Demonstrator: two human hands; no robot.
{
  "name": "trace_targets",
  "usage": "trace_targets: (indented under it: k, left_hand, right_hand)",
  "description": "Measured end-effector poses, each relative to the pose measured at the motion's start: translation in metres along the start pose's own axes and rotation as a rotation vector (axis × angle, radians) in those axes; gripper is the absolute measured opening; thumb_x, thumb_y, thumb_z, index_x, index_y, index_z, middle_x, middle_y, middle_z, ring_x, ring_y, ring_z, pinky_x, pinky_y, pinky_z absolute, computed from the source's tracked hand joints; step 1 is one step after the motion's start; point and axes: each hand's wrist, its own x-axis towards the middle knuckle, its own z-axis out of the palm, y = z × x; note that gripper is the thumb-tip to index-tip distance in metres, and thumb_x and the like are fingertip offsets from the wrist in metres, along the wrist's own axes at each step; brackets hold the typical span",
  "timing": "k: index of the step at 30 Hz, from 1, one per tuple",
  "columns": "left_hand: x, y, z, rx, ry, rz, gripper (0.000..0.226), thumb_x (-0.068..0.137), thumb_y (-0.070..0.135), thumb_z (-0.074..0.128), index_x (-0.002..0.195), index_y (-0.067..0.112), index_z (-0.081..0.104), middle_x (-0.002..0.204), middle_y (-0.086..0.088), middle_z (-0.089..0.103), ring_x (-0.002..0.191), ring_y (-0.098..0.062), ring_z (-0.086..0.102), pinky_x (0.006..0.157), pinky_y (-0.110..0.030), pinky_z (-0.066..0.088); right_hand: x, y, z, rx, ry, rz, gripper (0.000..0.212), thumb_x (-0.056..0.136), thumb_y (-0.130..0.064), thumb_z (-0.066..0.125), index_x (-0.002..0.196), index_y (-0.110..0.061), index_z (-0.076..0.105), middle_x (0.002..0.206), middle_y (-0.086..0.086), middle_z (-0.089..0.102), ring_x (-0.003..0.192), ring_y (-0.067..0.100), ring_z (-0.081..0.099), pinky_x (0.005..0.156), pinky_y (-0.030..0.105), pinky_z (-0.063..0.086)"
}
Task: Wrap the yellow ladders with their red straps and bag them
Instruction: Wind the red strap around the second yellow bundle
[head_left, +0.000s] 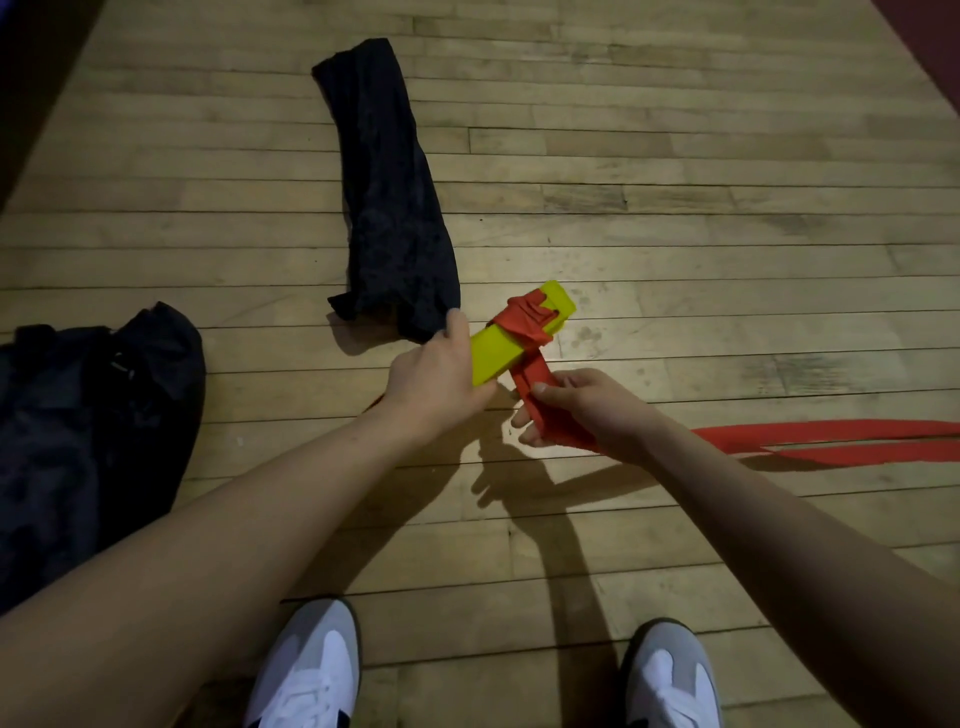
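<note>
A stack of flat yellow ladder rungs (498, 353) is held above the wooden floor, with red strap wound around its far end. My left hand (439, 376) grips the near end of the stack. My right hand (566, 410) pinches the red strap (530, 379) just below the stack, thumb on top. The loose rest of the strap trails along the floor to the right edge. A long narrow black bag (387, 192) lies flat on the floor just beyond the stack.
A larger dark bag (88, 431) is crumpled on the floor at the left. My two grey-and-white shoes (311, 670) stand at the bottom of the view. Wooden floorboards (675, 182) stretch all around.
</note>
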Motion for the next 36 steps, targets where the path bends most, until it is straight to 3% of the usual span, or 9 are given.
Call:
trace_targets:
  k: [2, 5, 8, 12, 16, 22, 30, 33, 36]
  left_hand:
    - [0.004, -0.002, -0.002, -0.011, 0.012, -0.036, 0.058, 0.086, 0.043, 0.064, 0.123, 0.011, 0.032, 0.106, -0.006, 0.058, 0.092, -0.027, 0.062, 0.061, -0.031, 0.037]
    - [0.006, -0.001, -0.003, 0.108, 0.020, -0.022, 0.053, 0.086, 0.044, 0.064, 0.119, 0.010, 0.041, 0.111, -0.009, 0.056, 0.098, -0.028, 0.060, 0.065, -0.031, 0.036]
    - [0.004, 0.004, 0.000, 0.157, 0.062, -0.016, 0.060, 0.082, 0.048, 0.068, 0.118, 0.009, 0.039, 0.115, -0.010, 0.050, 0.099, -0.026, 0.057, 0.065, -0.030, 0.035]
    - [-0.005, 0.010, 0.008, 0.170, -0.005, 0.000, 0.071, 0.082, 0.053, 0.066, 0.123, 0.007, 0.031, 0.123, -0.011, 0.036, 0.098, -0.025, 0.056, 0.065, -0.030, 0.039]
    - [-0.010, 0.003, 0.011, 0.124, -0.090, 0.092, 0.061, 0.088, 0.046, 0.062, 0.126, 0.011, 0.029, 0.121, -0.010, 0.038, 0.094, -0.026, 0.058, 0.063, -0.032, 0.043]
    - [-0.012, 0.008, 0.010, 0.111, -0.065, 0.031, 0.048, 0.090, 0.023, 0.058, 0.125, 0.018, 0.026, 0.094, -0.005, 0.057, 0.077, -0.026, 0.059, 0.058, -0.032, 0.042]
    - [-0.010, 0.007, 0.012, 0.189, -0.075, -0.086, 0.051, 0.092, 0.020, 0.059, 0.128, 0.011, 0.023, 0.110, -0.014, 0.056, 0.090, -0.027, 0.061, 0.062, -0.033, 0.043]
    - [-0.013, 0.007, 0.014, 0.119, -0.112, -0.071, 0.056, 0.093, 0.028, 0.056, 0.132, 0.011, 0.019, 0.115, -0.015, 0.052, 0.097, -0.029, 0.059, 0.068, -0.034, 0.045]
    - [-0.020, 0.003, 0.008, -0.086, -0.229, -0.065, 0.052, 0.095, 0.038, 0.046, 0.132, 0.012, 0.020, 0.122, -0.016, 0.043, 0.110, -0.034, 0.048, 0.090, -0.041, 0.041]
  right_hand:
    - [-0.003, 0.001, -0.001, -0.070, -0.030, 0.011, 0.022, 0.101, -0.010, 0.044, 0.115, 0.004, 0.053, 0.082, 0.013, 0.068, 0.068, 0.022, 0.066, 0.084, 0.045, 0.053]
    - [-0.005, -0.002, 0.000, -0.055, -0.072, -0.003, 0.020, 0.100, -0.010, 0.045, 0.116, 0.001, 0.051, 0.081, 0.012, 0.066, 0.062, 0.020, 0.065, 0.070, 0.037, 0.056]
    - [-0.003, -0.006, 0.004, -0.051, -0.060, -0.074, 0.012, 0.101, -0.008, 0.043, 0.107, -0.001, 0.050, 0.076, 0.011, 0.064, 0.051, 0.016, 0.060, 0.054, 0.027, 0.053]
    - [0.001, -0.009, 0.007, -0.060, -0.003, -0.157, 0.017, 0.101, -0.012, 0.044, 0.094, -0.001, 0.054, 0.074, 0.009, 0.065, 0.047, 0.013, 0.053, 0.053, 0.025, 0.050]
    - [0.001, -0.001, 0.004, -0.037, 0.044, -0.164, 0.025, 0.101, -0.015, 0.044, 0.083, -0.004, 0.056, 0.067, 0.007, 0.064, 0.044, 0.012, 0.049, 0.053, 0.026, 0.045]
    - [-0.003, -0.005, 0.009, 0.002, -0.030, -0.086, 0.021, 0.102, -0.011, 0.040, 0.105, 0.003, 0.056, 0.077, 0.010, 0.069, 0.050, 0.014, 0.058, 0.062, 0.030, 0.053]
    - [-0.002, -0.010, 0.023, -0.225, 0.075, -0.158, 0.030, 0.102, -0.014, 0.039, 0.105, 0.010, 0.058, 0.058, 0.004, 0.048, 0.042, 0.006, 0.035, 0.041, 0.016, 0.029]
    - [-0.003, -0.014, 0.023, -0.233, 0.108, -0.162, 0.032, 0.102, -0.016, 0.040, 0.092, 0.007, 0.060, 0.059, 0.009, 0.052, 0.041, 0.010, 0.034, 0.039, 0.019, 0.023]
    - [-0.003, -0.012, 0.021, -0.196, 0.151, -0.148, 0.033, 0.102, -0.014, 0.041, 0.077, 0.001, 0.056, 0.053, 0.006, 0.057, 0.038, 0.012, 0.038, 0.037, 0.018, 0.025]
